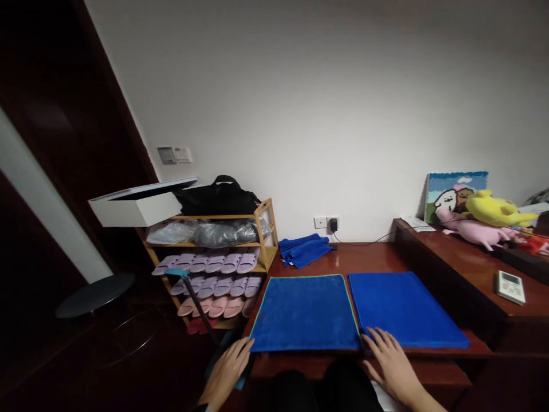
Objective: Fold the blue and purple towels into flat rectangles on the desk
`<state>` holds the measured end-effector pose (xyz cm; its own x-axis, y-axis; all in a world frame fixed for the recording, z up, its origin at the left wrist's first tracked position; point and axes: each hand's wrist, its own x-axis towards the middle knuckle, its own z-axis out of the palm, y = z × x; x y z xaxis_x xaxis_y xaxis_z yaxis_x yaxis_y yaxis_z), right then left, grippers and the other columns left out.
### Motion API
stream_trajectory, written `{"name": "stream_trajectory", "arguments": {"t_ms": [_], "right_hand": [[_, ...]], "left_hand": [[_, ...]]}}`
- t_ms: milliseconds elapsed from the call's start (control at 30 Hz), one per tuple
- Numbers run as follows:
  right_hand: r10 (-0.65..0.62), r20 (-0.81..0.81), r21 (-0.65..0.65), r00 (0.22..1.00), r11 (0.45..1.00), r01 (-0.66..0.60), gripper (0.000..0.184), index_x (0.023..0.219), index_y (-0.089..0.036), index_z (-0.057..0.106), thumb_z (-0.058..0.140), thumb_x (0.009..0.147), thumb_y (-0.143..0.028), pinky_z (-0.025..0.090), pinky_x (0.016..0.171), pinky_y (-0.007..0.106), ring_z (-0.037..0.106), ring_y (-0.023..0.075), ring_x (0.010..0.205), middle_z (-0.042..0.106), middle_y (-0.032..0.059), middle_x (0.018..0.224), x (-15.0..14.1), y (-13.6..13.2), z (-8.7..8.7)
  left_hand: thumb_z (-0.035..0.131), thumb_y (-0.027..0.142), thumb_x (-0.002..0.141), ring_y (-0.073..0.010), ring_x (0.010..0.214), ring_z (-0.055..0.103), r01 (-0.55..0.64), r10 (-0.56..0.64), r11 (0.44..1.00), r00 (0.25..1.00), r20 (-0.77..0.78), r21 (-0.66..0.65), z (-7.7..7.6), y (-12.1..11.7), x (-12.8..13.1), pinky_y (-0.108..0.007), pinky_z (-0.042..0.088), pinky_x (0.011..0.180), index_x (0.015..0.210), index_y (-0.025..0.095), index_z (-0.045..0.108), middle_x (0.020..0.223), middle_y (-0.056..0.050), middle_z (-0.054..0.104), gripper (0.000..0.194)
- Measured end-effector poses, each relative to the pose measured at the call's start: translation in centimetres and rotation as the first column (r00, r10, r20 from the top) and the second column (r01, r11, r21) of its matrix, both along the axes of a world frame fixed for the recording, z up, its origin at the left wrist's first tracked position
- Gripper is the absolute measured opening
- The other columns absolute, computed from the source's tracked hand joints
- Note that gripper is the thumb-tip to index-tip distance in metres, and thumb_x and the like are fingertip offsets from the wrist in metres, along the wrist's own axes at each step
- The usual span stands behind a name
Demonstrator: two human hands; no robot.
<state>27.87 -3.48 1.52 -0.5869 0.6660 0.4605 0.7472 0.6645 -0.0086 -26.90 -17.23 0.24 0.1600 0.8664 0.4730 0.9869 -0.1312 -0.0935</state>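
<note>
A blue towel with a green edge [306, 312] lies spread flat on the reddish-brown table. My left hand [229, 366] rests at its near left corner, fingers stretched out and the fingertips touching the edge. At the near right corner lies my right hand [392, 363], open with fingers spread, its fingertips beside the gap between this towel and a neat stack of plain blue towels [403, 309]. Farther back, against the wall, a crumpled pile of blue towels [304, 250] sits on the table.
A wooden shoe rack [268, 229] with lilac and pink slippers stands on the left, bearing a black bag [218, 197] and a white box [132, 210]. A round stool [94, 294] is beside it. On the right, a raised surface holds plush toys [476, 232] and a small white device [510, 287].
</note>
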Motion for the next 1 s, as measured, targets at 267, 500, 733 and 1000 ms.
{"name": "stream_trajectory", "arguments": {"t_ms": [267, 500, 733, 1000], "right_hand": [[0.202, -0.012, 0.128, 0.979, 0.972, -0.199, 0.04, 0.126, -0.026, 0.064, 0.046, 0.094, -0.01, 0.05, 0.085, 0.036, 0.065, 0.022, 0.092, 0.072, 0.0048, 0.105, -5.5, -0.5, 1.7], [0.246, 0.011, 0.126, 0.969, 0.961, -0.245, 0.04, 0.117, -0.027, 0.067, 0.043, 0.092, -0.006, 0.046, 0.082, 0.035, 0.065, 0.0207, 0.086, 0.072, 0.0027, 0.098, -4.6, -1.0, 3.1], [0.172, -0.037, 0.101, 0.984, 0.981, -0.168, 0.041, 0.127, -0.027, 0.067, 0.044, 0.096, -0.013, 0.044, 0.078, 0.035, 0.062, 0.0225, 0.092, 0.072, 0.0065, 0.106, -2.5, -0.6, 15.2], [0.226, -0.119, 0.153, 0.967, 0.966, -0.207, 0.038, 0.124, -0.028, 0.072, 0.042, 0.103, -0.04, 0.048, 0.075, 0.037, 0.064, 0.0225, 0.086, 0.075, 0.0084, 0.103, 4.2, -1.1, 28.1]], "left_hand": [[0.04, 0.027, 0.105, -0.023, 0.117, 0.069, 0.028, -0.025, 0.999, 0.997, -0.077, 0.038, 1.7, -0.4, 0.9, -0.039, 0.055, 0.104, 0.137, 0.031, 0.065, 0.129, -0.004, 0.073, 0.041], [0.035, 0.012, 0.102, -0.0232, 0.113, 0.069, 0.012, -0.011, 1.0, 1.0, -0.022, 0.024, 5.4, -0.9, 1.2, -0.044, 0.052, 0.105, 0.129, 0.025, 0.069, 0.122, -0.006, 0.075, 0.046], [0.039, 0.031, 0.105, -0.0244, 0.111, 0.067, -0.049, 0.029, 0.989, 0.99, 0.14, 0.138, 17.3, -1.6, 4.0, -0.044, 0.05, 0.103, 0.117, 0.025, 0.074, 0.115, -0.008, 0.076, 0.038], [0.056, 0.048, 0.098, -0.0225, 0.095, 0.069, 0.076, -0.069, 0.997, 0.888, 0.456, 0.003, 33.2, -5.2, 8.3, -0.033, 0.054, 0.088, 0.102, 0.021, 0.078, 0.102, -0.006, 0.076, 0.034]]}}
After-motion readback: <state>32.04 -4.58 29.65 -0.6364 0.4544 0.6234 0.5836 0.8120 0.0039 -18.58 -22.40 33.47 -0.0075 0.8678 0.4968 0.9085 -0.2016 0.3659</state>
